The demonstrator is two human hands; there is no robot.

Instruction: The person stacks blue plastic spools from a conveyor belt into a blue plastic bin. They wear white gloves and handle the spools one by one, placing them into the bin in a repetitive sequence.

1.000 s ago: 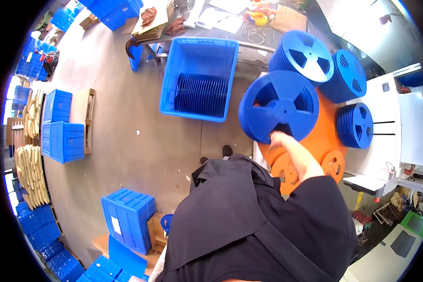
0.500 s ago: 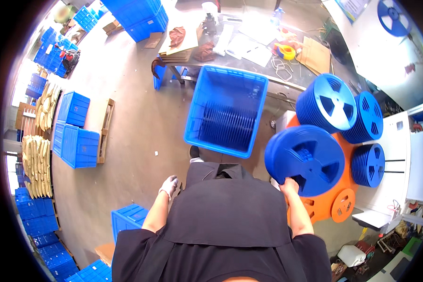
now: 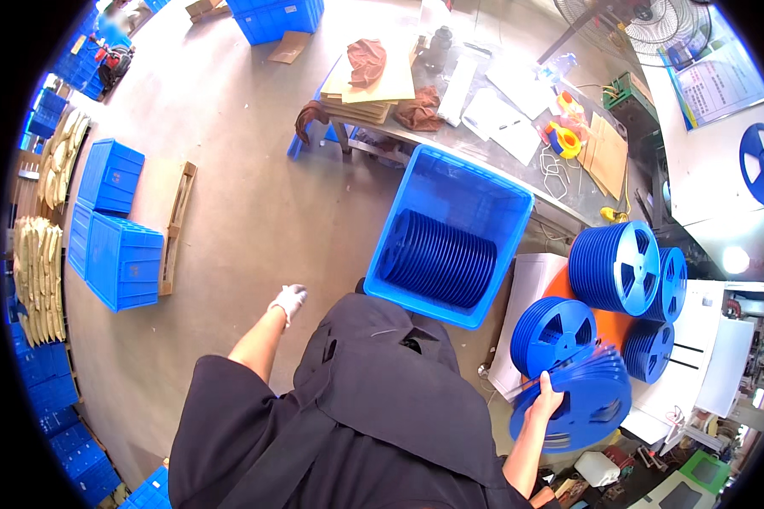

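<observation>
My right hand (image 3: 545,400) is closed on the edge of several blue plastic reels (image 3: 598,411). They are tilted and fanned apart, blurred by motion, at the near right. Just beyond them a shorter stack of blue reels (image 3: 553,335) stands on an orange surface (image 3: 603,327). My left hand (image 3: 289,304), in a pale glove, hangs out to the left over the floor. It holds nothing, and its fingers look loosely extended. In front of me a blue crate (image 3: 475,178) contains a row of dark blue reels (image 3: 443,259) standing on edge.
More reel stacks (image 3: 613,267) stand at the right beside a white cabinet (image 3: 700,339). Behind the crate is a worktable (image 3: 484,144) with papers, brown cloths and a yellow tape dispenser (image 3: 566,142). Blue bins (image 3: 123,259) and a wooden pallet (image 3: 178,229) lie left.
My right hand has pulled several reels off the near stack, toward me, leaving a lower stack behind. My left hand has swung outward. The whole view has turned.
</observation>
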